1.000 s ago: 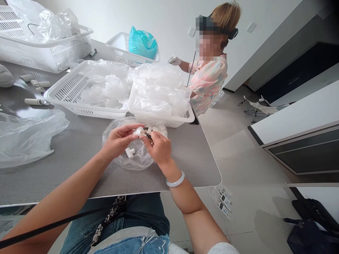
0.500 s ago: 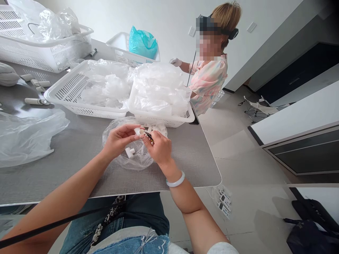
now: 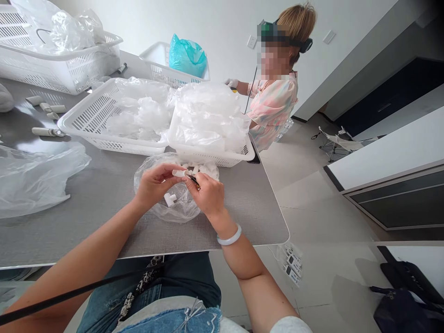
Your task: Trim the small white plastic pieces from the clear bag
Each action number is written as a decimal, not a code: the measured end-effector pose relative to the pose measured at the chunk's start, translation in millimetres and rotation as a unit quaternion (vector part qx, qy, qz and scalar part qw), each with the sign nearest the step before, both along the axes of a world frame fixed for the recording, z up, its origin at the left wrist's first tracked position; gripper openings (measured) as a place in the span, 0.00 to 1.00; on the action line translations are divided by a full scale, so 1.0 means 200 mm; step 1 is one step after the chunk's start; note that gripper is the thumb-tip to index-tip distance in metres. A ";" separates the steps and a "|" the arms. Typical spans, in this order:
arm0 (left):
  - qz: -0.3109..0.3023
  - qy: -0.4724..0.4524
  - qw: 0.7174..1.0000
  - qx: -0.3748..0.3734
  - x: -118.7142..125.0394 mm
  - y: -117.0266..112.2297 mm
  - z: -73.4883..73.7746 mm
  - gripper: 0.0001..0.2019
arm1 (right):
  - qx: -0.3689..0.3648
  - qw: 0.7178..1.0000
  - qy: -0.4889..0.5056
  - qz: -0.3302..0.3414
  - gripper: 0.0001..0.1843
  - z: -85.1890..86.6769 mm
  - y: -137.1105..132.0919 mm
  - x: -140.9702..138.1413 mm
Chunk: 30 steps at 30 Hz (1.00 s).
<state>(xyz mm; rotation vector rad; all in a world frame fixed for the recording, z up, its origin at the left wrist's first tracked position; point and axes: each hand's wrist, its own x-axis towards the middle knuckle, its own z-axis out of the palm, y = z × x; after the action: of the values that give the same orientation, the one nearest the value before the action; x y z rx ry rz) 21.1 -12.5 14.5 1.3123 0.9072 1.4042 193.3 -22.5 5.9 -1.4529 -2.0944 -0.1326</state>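
Note:
My left hand (image 3: 155, 186) pinches a small white plastic fitting (image 3: 179, 173) between its fingertips. My right hand (image 3: 207, 194) grips a slim dark tool (image 3: 193, 181), whose tip meets the fitting's right end. Both hands are just above a transparent plastic bag (image 3: 185, 208) lying on the grey table (image 3: 86, 226). A white T-shaped plastic fitting (image 3: 169, 199) rests on the bag beneath my hands. Several similar white pieces (image 3: 196, 169) sit at the bag's far side, partly hidden by my right hand.
Two white slotted baskets (image 3: 90, 115) (image 3: 208, 157) full of plastic bags stand just beyond my hands. Further baskets, white fittings and a loose plastic sheet lie to the left. A person (image 3: 272, 106) wearing a head camera and white gloves stands past the table's far right corner.
The white fitting has shifted slightly left and now lies more level. The other person's gloved hand has moved slightly right.

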 end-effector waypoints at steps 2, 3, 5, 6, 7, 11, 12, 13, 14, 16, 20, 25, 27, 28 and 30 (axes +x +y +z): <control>0.036 0.063 0.996 0.060 0.00 0.01 -0.02 0.09 | 0.009 1.000 0.006 0.001 0.35 0.00 0.00 -0.01; 0.049 0.095 0.990 0.088 0.00 0.01 -0.03 0.10 | 0.014 1.000 0.011 -0.001 0.36 0.00 0.00 -0.01; 0.045 0.121 0.985 0.113 -0.01 0.02 -0.04 0.11 | 0.024 0.999 0.022 -0.008 0.36 0.00 0.00 -0.01; 0.040 0.125 0.984 0.122 -0.01 0.02 -0.04 0.12 | 0.026 0.999 0.026 -0.012 0.36 0.00 0.00 -0.01; 0.032 0.124 0.983 0.131 -0.01 0.02 -0.04 0.12 | 0.025 0.999 0.027 -0.016 0.36 0.00 0.00 -0.01; -0.018 0.119 0.980 0.161 -0.03 0.01 -0.01 0.12 | 0.008 1.000 0.019 -0.015 0.35 0.00 0.00 0.00; -0.025 0.121 0.979 0.164 -0.03 0.01 -0.01 0.11 | 0.005 1.000 0.017 -0.012 0.35 0.00 0.00 0.00; -0.027 0.124 0.978 0.167 -0.03 0.01 0.00 0.11 | 0.004 1.000 0.017 -0.009 0.34 0.00 0.00 0.00; -0.027 0.124 0.977 0.170 -0.03 0.01 0.00 0.10 | 0.003 1.000 0.018 -0.008 0.34 0.00 0.00 0.00; -0.023 0.121 0.976 0.177 -0.03 0.01 -0.01 0.09 | 0.002 1.000 0.023 -0.011 0.34 0.00 0.00 0.00; -0.019 0.131 0.976 0.175 -0.03 0.02 -0.03 0.10 | -0.011 0.999 0.026 -0.026 0.32 0.00 0.00 0.00; 0.001 0.153 0.971 0.181 -0.03 0.02 -0.02 0.13 | -0.023 0.999 0.020 -0.036 0.31 0.00 0.00 0.00; 0.008 0.174 0.967 0.187 -0.03 0.02 -0.02 0.13 | -0.018 0.999 0.020 -0.044 0.30 0.00 0.00 0.00; 0.009 0.183 0.965 0.190 -0.03 0.02 -0.02 0.13 | -0.015 0.999 0.022 -0.047 0.30 0.00 0.00 0.00; 0.009 0.191 0.962 0.195 -0.04 0.02 -0.02 0.13 | -0.011 0.999 0.025 -0.047 0.30 0.00 0.00 0.00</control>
<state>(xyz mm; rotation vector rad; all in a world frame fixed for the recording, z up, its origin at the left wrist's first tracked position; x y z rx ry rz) 14.0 -8.0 10.8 1.9269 0.9188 1.4140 192.9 -21.8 6.5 -1.5522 -1.9929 -0.1092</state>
